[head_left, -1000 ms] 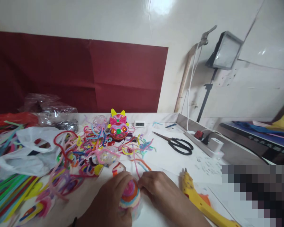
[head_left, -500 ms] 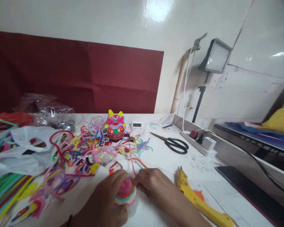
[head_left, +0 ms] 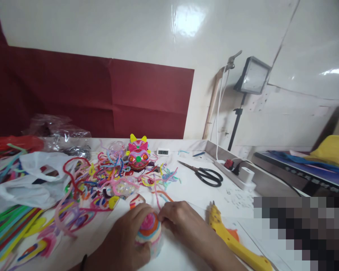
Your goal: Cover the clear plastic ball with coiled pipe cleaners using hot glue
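My left hand (head_left: 130, 237) is closed around a rounded ball (head_left: 149, 229) covered in rings of fuzzy pink, orange, blue and cream pipe cleaner. Thumb and fingers clasp its left side, and its lower part looks clear. At the ball's upper right edge, the fingers of my right hand (head_left: 176, 216) are pinched together. What they hold, if anything, is hidden. White paper (head_left: 175, 256) lies beneath both hands. Just behind them are an orange pipe cleaner (head_left: 166, 195) and a pink strand.
A yellow glue gun (head_left: 228, 241) lies to the right, with black-handled scissors (head_left: 205, 175) behind. A finished lion-head figure (head_left: 138, 158) stands among tangled pipe cleaners (head_left: 101, 184). White plastic bag (head_left: 31, 188) at left; power strip (head_left: 244, 180) along the right edge. The lower right corner is pixelated.
The view has tilted up slightly, so the background sits lower. My hands and the ball keep nearly the same pose, with the ball shifted slightly left in view.
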A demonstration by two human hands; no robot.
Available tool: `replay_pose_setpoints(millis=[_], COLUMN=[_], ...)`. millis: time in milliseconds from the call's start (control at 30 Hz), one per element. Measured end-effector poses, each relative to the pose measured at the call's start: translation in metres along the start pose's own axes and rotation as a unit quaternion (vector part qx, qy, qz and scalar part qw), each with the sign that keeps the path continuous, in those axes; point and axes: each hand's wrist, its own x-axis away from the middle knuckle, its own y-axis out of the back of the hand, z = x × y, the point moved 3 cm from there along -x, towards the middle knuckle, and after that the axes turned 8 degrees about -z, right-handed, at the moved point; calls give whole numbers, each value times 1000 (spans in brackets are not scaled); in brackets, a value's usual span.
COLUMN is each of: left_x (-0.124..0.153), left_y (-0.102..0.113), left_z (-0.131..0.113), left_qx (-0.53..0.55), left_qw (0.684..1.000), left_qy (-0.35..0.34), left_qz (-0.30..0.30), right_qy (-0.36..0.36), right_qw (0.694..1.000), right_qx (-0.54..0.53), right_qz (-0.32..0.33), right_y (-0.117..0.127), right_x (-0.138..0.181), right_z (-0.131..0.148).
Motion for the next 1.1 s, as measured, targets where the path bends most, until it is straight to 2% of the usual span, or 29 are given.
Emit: replay_pose_setpoints(millis=[200, 300, 533, 933, 1100], left_x=[0, -1, -3, -2, -3], left_y=[0, 1, 5, 7, 8], left_z=[3, 1, 1, 1, -4], left_qx=[-5, 19, 40, 45, 49], left_qw=[1000, 998, 993, 993, 995], left_qy=[-28, -33, -28, -44, -23], left_qz=[11, 52, 103, 99, 90], right_qy=[14, 14, 16, 23, 21], right_qw=[1000, 1000, 999, 999, 999], right_qx=[-2, -10, -23, -32, -31], right_qz=[1, 7, 19, 13, 13], right_y=[3, 5, 6, 6, 7], right_x=[1, 2, 2, 3, 3], right_z=[0, -1, -1, -1, 0])
